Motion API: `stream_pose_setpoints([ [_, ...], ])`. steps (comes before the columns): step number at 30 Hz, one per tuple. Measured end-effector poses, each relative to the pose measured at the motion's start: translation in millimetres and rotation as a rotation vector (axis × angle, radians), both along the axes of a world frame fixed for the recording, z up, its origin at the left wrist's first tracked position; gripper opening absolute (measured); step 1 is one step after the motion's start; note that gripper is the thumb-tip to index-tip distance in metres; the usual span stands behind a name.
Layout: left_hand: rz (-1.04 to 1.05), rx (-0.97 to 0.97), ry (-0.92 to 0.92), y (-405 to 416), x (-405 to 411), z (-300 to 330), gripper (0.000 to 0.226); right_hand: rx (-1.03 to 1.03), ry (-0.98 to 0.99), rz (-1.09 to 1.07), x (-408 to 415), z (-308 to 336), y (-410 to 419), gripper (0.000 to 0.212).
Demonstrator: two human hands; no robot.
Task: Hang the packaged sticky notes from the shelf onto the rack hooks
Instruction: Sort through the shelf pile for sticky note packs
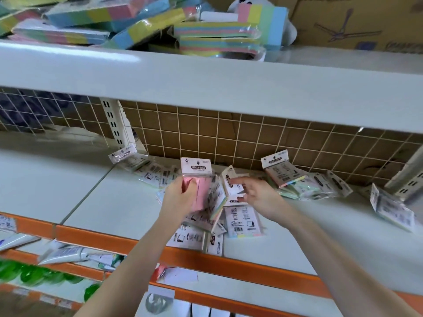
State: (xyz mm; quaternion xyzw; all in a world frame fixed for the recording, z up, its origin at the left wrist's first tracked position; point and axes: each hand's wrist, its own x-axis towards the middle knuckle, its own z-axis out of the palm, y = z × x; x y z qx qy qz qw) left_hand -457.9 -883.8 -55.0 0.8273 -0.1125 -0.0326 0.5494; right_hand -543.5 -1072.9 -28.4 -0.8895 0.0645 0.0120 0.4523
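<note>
Forearms reach in from below over the orange shelf edge (206,257). On the white shelf (103,202) the left hand (180,197) grips a pink sticky note pack (198,179), held upright with its header card on top. The right hand (256,193) hovers just beside it, fingers spread loosely over a heap of packs (240,220) (whether it touches one I cannot tell). More packs (297,179) lie against the wire grid (251,133) behind. Higher up, colourful pads (137,19) crowd the upper shelf (206,83).
</note>
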Motion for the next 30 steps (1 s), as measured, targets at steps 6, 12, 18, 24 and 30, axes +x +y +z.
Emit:
stream_pose_setpoints([
  [6, -0.059, -0.122, 0.166, 0.6, -4.7, 9.6, 0.015, -0.562, -0.201, -0.143, 2.6, 4.0, -13.1, 0.017],
  [12, -0.042, -0.154, 0.224, -11.0, -4.9, 20.6, 0.015, -0.519, -0.426, -0.116, -5.4, 20.7, -25.7, 0.014],
  [18, -0.084, -0.255, 0.17, -39.8, -26.1, 36.9, 0.003, -0.428, -0.418, -0.246, -33.5, 39.7, -51.6, 0.012],
  [24, -0.096, -0.261, 0.148, -81.3, -62.1, 46.1, 0.011, -0.651, -0.186, -0.125, -72.6, 41.3, -100.6, 0.036],
  [30, -0.094, -0.271, 0.146, -136.2, -117.4, 51.3, 0.007, -0.651, -0.03, -0.075, -135.9, 49.7, -148.1, 0.04],
])
